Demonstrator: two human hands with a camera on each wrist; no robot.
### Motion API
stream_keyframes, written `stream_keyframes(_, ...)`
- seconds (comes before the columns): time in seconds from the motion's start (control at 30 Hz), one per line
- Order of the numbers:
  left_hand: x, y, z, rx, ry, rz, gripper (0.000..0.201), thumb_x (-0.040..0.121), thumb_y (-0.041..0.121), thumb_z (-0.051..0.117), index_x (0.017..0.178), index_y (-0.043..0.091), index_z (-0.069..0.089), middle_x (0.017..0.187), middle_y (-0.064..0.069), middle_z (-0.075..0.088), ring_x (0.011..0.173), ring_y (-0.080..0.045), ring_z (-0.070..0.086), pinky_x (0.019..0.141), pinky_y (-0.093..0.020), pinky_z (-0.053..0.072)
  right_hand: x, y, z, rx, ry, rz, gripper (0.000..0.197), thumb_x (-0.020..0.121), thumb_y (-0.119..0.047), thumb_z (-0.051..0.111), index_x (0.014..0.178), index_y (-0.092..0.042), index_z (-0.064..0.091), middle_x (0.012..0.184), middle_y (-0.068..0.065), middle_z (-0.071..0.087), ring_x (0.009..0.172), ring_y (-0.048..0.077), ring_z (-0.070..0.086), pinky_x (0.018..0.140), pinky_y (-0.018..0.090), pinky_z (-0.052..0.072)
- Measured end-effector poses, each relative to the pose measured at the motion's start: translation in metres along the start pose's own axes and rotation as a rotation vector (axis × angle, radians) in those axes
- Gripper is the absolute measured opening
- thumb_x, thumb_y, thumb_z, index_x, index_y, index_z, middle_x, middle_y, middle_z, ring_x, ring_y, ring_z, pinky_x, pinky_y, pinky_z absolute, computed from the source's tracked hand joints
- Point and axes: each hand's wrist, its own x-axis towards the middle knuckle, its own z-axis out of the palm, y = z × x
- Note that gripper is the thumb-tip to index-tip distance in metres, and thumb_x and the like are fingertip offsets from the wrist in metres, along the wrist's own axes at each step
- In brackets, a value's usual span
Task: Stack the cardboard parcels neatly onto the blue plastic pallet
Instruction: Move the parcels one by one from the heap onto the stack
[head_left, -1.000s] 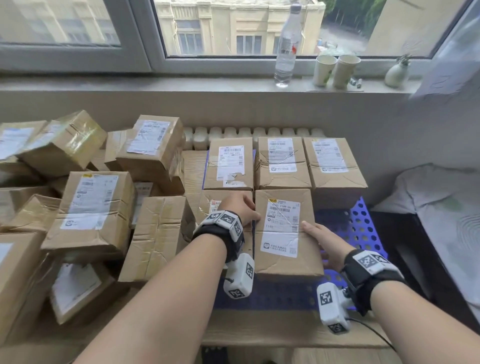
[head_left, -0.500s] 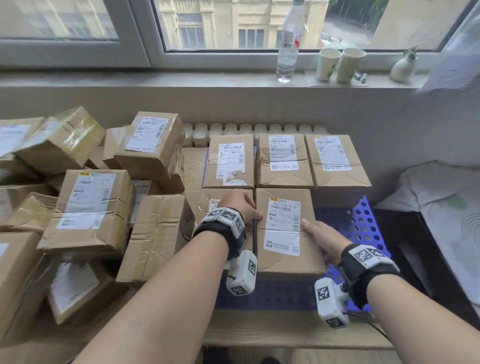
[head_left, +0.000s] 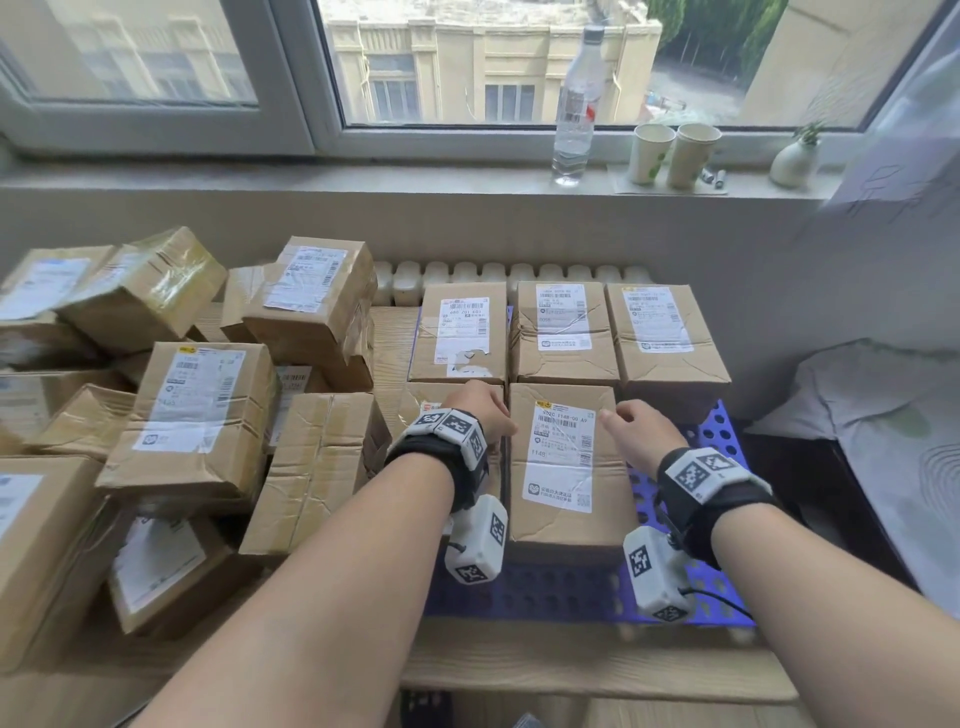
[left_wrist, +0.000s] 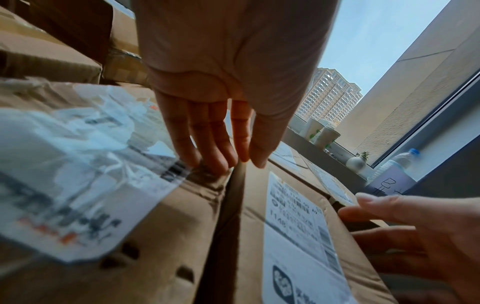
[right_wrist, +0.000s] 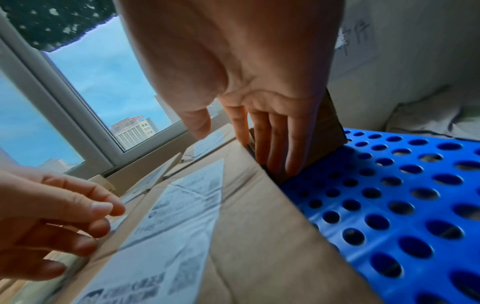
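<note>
The blue perforated pallet (head_left: 722, 447) (right_wrist: 389, 205) lies on the wooden table. Three labelled cardboard parcels (head_left: 563, 327) fill its back row. In front stand a left parcel (head_left: 415, 405) (left_wrist: 103, 185) and a middle parcel (head_left: 563, 467) (left_wrist: 293, 226) (right_wrist: 194, 226), with a narrow gap between them. My left hand (head_left: 483, 415) (left_wrist: 221, 160) rests with straight fingers on the left parcel's far right corner. My right hand (head_left: 641, 434) (right_wrist: 259, 144) is at the middle parcel's far right corner, fingers straight down its side, thumb over the top. Neither hand grips anything.
A loose pile of parcels (head_left: 192, 410) crowds the table's left half. The pallet's front strip and right front corner are bare. White bedding (head_left: 883, 415) lies to the right. A water bottle (head_left: 574, 104), paper cups (head_left: 649, 153) and a small vase (head_left: 792, 161) stand on the windowsill.
My right hand has slid from the middle of the parcel's right side to its far right corner. The left hand stays where it was, and the parcel has hardly moved.
</note>
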Motion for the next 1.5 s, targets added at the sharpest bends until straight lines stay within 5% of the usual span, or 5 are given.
stream_keyframes(0.17,-0.015,0.004,-0.01,0.024,0.045,0.019,0.013,0.085,0.02,0.068,0.073,0.024,0.065,0.09,-0.001,0.07,0.093,-0.019,0.067,0.077,-0.028,0.054,-0.012,-0.019,-0.012,-0.062,0.072,-0.09,0.044,0.101,-0.036,0.044,0.136,-0.01,0.05,0.134,0.01,0.057,0.122,0.028,0.053,0.1,0.035,0.041)
stream_keyframes(0.43,-0.054,-0.016,-0.031,0.086,0.202,-0.005,0.014,0.087,0.022,0.061,0.097,0.02,0.071,0.102,-0.001,0.069,0.097,-0.021,0.064,0.086,-0.033,0.054,-0.031,-0.048,0.002,-0.131,0.116,-0.295,0.03,0.096,-0.029,0.049,0.121,-0.017,0.061,0.117,0.005,0.067,0.103,0.023,0.062,0.091,0.038,0.051)
stream_keyframes(0.87,-0.109,-0.076,-0.082,0.066,0.38,-0.107,0.009,0.087,0.02,0.059,0.09,0.02,0.068,0.098,0.0,0.067,0.091,-0.02,0.062,0.074,-0.029,0.047,-0.065,-0.11,0.04,-0.166,0.051,-0.494,0.027,0.094,-0.029,0.051,0.115,-0.021,0.066,0.112,-0.001,0.069,0.097,0.018,0.063,0.089,0.037,0.053)
stream_keyframes(1.03,-0.12,-0.102,-0.105,0.048,0.393,-0.106,0.014,0.089,0.023,0.058,0.097,0.019,0.068,0.102,-0.001,0.067,0.095,-0.021,0.062,0.084,-0.035,0.052,-0.08,-0.141,0.058,-0.168,0.051,-0.529,0.019,0.094,-0.028,0.051,0.103,-0.024,0.067,0.101,-0.004,0.069,0.088,0.014,0.063,0.084,0.037,0.055)
stream_keyframes(1.5,-0.174,-0.241,-0.196,0.029,0.491,-0.174,0.016,0.087,0.018,0.055,0.095,0.02,0.069,0.101,-0.001,0.068,0.095,-0.023,0.063,0.083,-0.031,0.052,-0.149,-0.246,0.175,-0.158,0.005,-0.558,0.016,0.09,-0.025,0.053,0.091,-0.025,0.069,0.094,-0.001,0.069,0.086,0.017,0.063,0.08,0.033,0.052)
